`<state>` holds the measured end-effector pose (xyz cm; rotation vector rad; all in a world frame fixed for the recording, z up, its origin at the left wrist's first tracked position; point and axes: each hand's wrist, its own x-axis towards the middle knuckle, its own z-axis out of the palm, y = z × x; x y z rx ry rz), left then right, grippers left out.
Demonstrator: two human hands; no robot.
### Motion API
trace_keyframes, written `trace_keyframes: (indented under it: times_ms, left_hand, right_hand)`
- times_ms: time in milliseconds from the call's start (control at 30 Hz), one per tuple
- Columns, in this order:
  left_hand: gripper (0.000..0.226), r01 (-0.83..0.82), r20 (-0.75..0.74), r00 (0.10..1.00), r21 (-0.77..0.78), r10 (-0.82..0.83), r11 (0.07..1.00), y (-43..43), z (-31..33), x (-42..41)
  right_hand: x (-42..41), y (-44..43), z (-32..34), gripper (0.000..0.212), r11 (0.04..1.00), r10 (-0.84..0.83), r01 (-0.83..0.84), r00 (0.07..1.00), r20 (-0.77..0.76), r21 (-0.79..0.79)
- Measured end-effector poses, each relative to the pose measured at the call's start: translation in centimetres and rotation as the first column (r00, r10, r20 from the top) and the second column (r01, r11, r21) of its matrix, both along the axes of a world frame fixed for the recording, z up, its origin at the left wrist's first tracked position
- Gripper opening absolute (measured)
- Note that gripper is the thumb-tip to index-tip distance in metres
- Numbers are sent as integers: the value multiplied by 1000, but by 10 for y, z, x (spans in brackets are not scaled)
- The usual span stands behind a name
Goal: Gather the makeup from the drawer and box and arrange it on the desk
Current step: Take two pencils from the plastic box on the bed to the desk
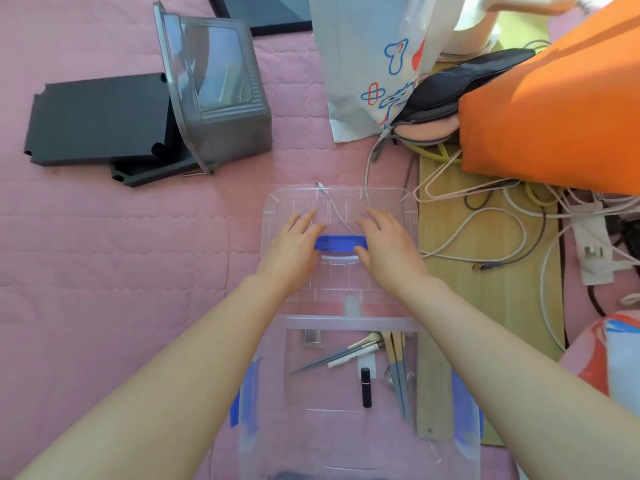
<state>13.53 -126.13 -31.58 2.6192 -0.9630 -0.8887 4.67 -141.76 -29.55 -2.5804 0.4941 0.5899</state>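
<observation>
A clear plastic lid [341,202] with a blue handle [341,242] lies flat on the pink quilt. My left hand [292,244] and my right hand [386,242] rest on it with straight fingers, one at each end of the handle. Nearer to me stands the open clear box [349,322] with blue side latches. Inside it lie several makeup brushes [349,351], a black lipstick tube [366,388], grey-handled brushes [400,382] and a small silver item [313,337].
A smoky clear drawer [214,91] stands tilted at the upper left beside black flat panels [100,119]. A white printed bag [374,64], an orange bag [554,109] and tangled cables [502,220] over a wooden board [485,306] crowd the right.
</observation>
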Motion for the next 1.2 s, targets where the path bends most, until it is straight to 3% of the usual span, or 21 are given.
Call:
trace_keyframes:
  times_ms: [267, 433, 567, 733, 933, 1200]
  left_hand:
    - [44, -107, 108, 986, -205, 131, 973, 6, 52, -31]
    - [37, -129, 155, 966, -412, 208, 902, 20, 88, -68]
    - [32, -115, 196, 953, -474, 232, 873, 41, 108, -101]
    - [28, -134, 153, 962, -461, 227, 877, 66, 108, -145]
    - [26, -163, 98, 974, -330, 205, 930, 87, 87, -184]
    - [28, -129, -24, 992, -92, 128, 987, 88, 53, -192]
  right_hand:
    - [-25, 17, 49, 48, 992, -121, 123, 975, 187, 3]
    - [-63, 31, 83, 47, 995, -91, 98, 967, 238, -17]
    - [-104, 45, 104, 45, 996, -83, 90, 962, 260, -16]
    - [-153, 69, 106, 38, 994, -109, 109, 953, 281, 15]
    - [-195, 93, 83, 41, 989, -148, 139, 968, 202, 59]
    - [-206, 91, 51, 37, 974, -199, 212, 968, -154, 75]
